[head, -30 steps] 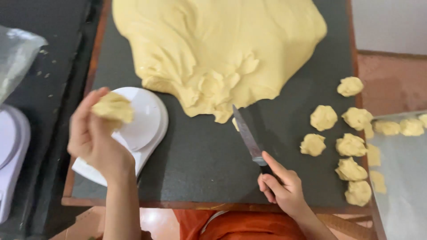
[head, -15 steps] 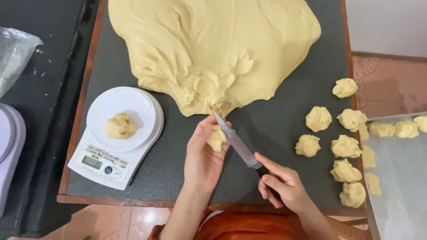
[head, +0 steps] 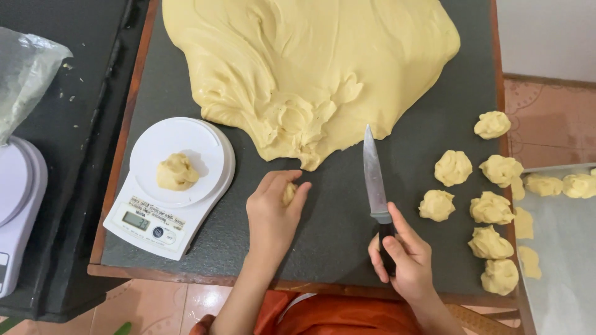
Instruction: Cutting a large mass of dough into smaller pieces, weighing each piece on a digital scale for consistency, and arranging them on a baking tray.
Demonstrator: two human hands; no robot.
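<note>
The left hand [head: 271, 211] is curling its fingers around a small bit of dough [head: 289, 193], holding it just above the dark table [head: 335, 229], near the middle of the front edge. The right hand [head: 403, 257] is closing tight around the black handle of a knife [head: 376, 186]. The knife's shiny blade is pointing away from the person, toward the big dough [head: 310, 68], and its tip is sitting just beside the dough's front edge.

The big dough is yellow and soft, and it is covering most of the back half of the table. A white kitchen scale [head: 171, 186] is sitting by the left front corner of the table. A dough lump [head: 177, 172] is lying on its round plate, and the small screen on the scale's front is showing numbers.

Along the right edge of the table, many little dough balls [head: 452, 167] are lying close together. A metal tray [head: 559, 248] is sitting past the right edge, with more dough pieces lying on it. Something orange is showing at the front edge, under the person's arms.
</note>
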